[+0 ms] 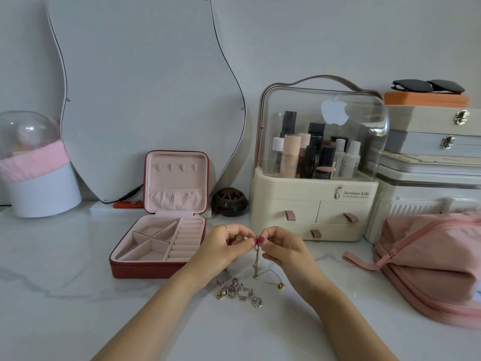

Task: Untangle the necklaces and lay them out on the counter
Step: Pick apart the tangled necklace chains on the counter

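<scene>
Nearest, tangled silver chains [240,293] lay mid-counter [65,295], below both wrists. Left hand [225,247] and right hand [282,246] met fingertip to fingertip, both pinching the top of a gold necklace [256,259]; it hung vertically between them, tail and bead pooled rightward, nearer the right hand.
</scene>
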